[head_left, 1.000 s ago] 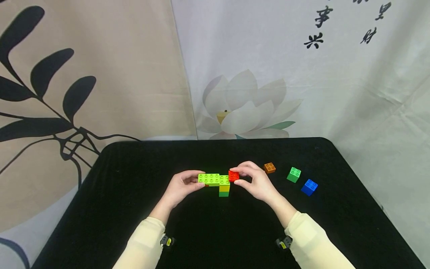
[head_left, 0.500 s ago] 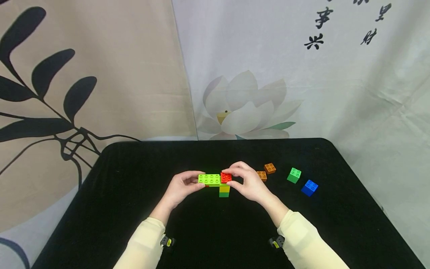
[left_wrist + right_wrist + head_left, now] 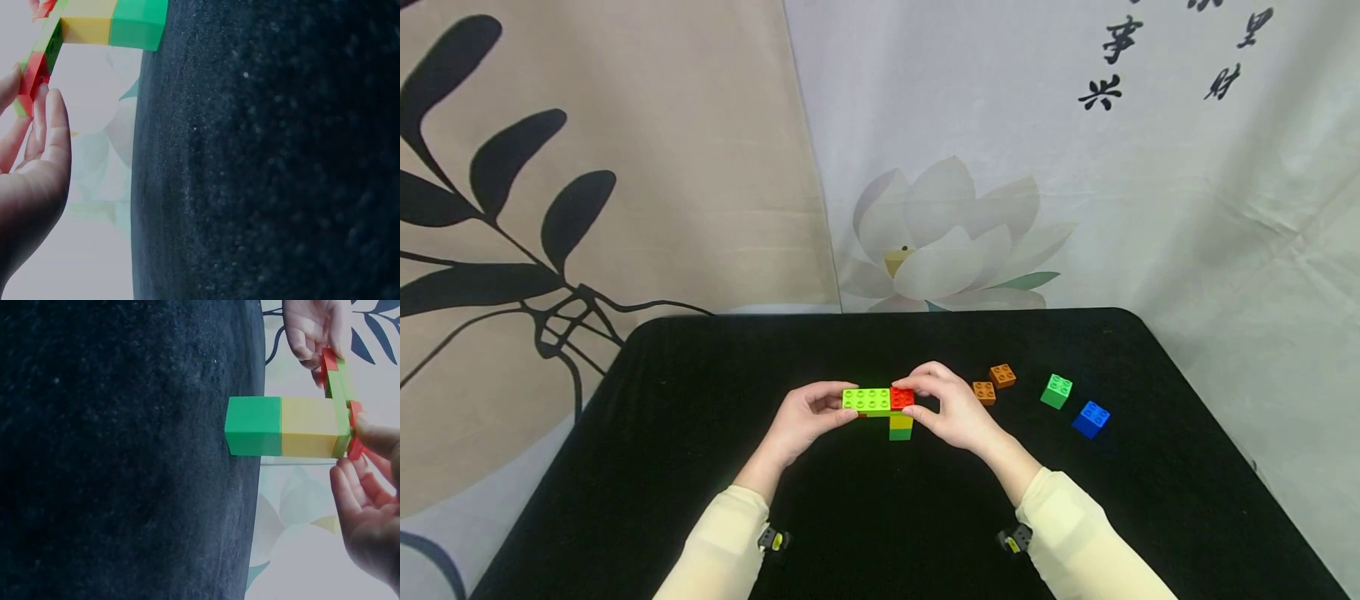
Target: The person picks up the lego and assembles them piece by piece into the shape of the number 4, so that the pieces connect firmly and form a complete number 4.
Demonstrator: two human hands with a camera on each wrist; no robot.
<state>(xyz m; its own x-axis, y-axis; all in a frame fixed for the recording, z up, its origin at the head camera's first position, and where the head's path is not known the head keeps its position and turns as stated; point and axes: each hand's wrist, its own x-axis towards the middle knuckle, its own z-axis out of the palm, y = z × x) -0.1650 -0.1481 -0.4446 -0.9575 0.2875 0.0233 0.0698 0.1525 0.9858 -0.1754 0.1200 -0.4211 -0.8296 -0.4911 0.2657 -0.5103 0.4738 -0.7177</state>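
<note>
My left hand (image 3: 805, 417) pinches the left end of a long lime building brick (image 3: 867, 399), which has a red brick (image 3: 31, 78) under that end. A yellow brick (image 3: 309, 425) and a green brick (image 3: 255, 425) form a post below the right end of the lime layer. Between thumb and fingers, my right hand (image 3: 955, 412) holds a small red brick (image 3: 902, 398) on the lime layer above this post. In the right wrist view that brick touches the lime; whether it is fully pressed on, I cannot tell.
Two orange bricks, a nearer one (image 3: 984, 392) and a farther one (image 3: 1002, 375), lie right of my right hand. Farther right are a loose green brick (image 3: 1056, 390) and a blue brick (image 3: 1091, 418). The black table (image 3: 737, 358) ends before a printed curtain (image 3: 700, 167).
My right hand has moved left with the small red brick, from beside the lime layer to on top of it, uncovering the nearer orange brick. The left hand has stayed in place.
</note>
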